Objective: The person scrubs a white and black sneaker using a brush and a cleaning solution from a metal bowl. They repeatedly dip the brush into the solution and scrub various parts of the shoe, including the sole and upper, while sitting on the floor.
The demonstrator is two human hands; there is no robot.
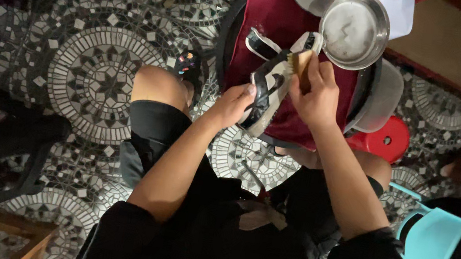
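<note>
Black-and-white sneaker (267, 95) over maroon cloth (271, 25), 12 o'clock of knees. Left hand (233, 104) clamps heel; right hand (313, 93) grips wooden brush (301, 67) on upper. Likely light, flexible; hold by sole edge. Steel bowl (354, 29) at 1 o'clock.

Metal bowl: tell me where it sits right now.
In the head view the metal bowl sits at upper right, on the edge of the dark red cloth, just beyond the right hand holding the brush.
</note>
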